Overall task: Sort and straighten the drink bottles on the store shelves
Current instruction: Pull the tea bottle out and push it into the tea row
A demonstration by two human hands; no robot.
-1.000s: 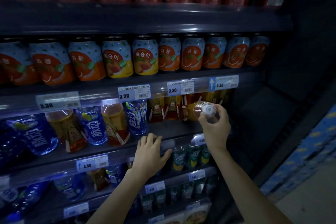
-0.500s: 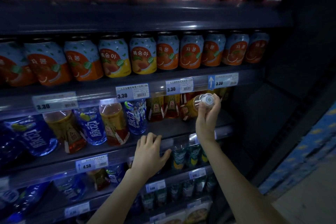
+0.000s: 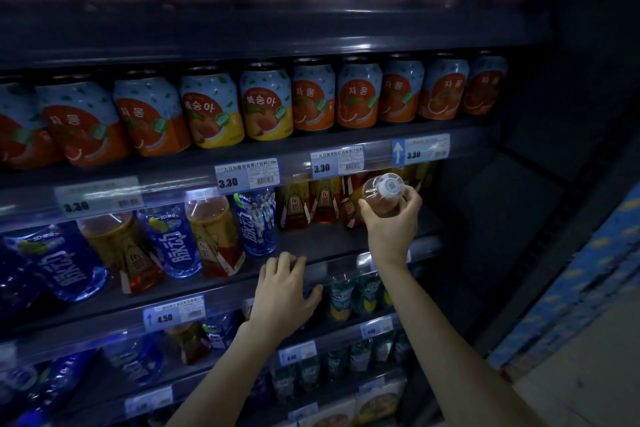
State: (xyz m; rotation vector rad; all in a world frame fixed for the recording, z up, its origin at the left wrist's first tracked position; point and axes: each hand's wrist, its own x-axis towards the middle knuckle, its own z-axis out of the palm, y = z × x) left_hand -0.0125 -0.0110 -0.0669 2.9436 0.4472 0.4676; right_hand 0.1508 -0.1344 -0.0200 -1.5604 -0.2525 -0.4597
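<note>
A dark store shelf unit (image 3: 311,28) is seen from above, stacked in tiers: red cans along the top, a row of fruit-drink cans (image 3: 313,97) beneath, then the bottle shelf (image 3: 329,243) where the work is being done, edged with price tags (image 3: 247,174). On that shelf, blue sports-drink bottles (image 3: 176,243) are mixed in with amber tea bottles (image 3: 214,232) at the left, so the sorting there is judged unfinished, while at the right a group of amber bottles (image 3: 323,199) is already stood together farther back. The left hand (image 3: 284,291) is laid flat on the front rail of the bottle shelf, its fingers spread and closed on nothing, apparently as a brace while the reach is made. The right hand (image 3: 391,218) is raised to the right end of the same shelf, and its fingers are wrapped round the neck and shoulder of an amber bottle (image 3: 381,198). That bottle is held tilted, with its white cap (image 3: 389,185) turned toward the camera and its base pointed into the shelf, just beside the amber group. The tilt is probably needed to clear the price rail above, so that the bottle can be slid in next to its own kind.
</note>
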